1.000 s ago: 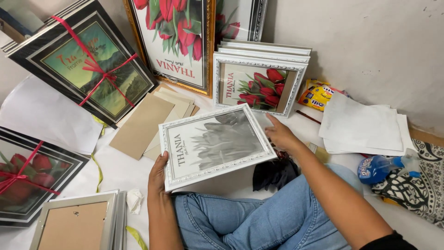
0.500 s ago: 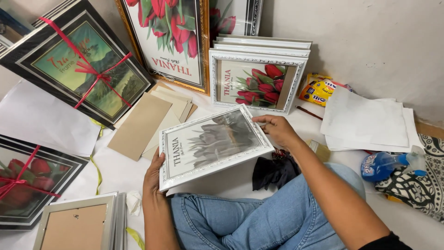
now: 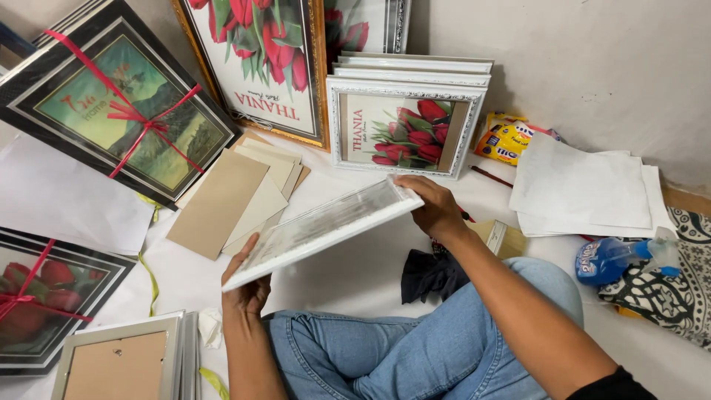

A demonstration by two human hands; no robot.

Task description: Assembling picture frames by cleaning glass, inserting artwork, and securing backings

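I hold a white picture frame (image 3: 326, 226) with a grey print in both hands, above my lap. It is tilted nearly edge-on to the camera. My left hand (image 3: 244, 289) grips its near left corner from below. My right hand (image 3: 433, 207) grips its far right corner. My legs in blue jeans (image 3: 415, 348) are crossed under it.
Leaning on the wall are a stack of white frames with a tulip print (image 3: 404, 130) and a gold-framed tulip picture (image 3: 259, 63). Black frames tied with red ribbon (image 3: 122, 107) lie left. Cardboard backing sheets (image 3: 233, 196), white papers (image 3: 585, 189), a blue spray bottle (image 3: 615, 255) and a dark cloth (image 3: 429, 274) lie around.
The frame has tipped from lying face-up to nearly edge-on, its far right corner raised. Both hands kept their grip on it.
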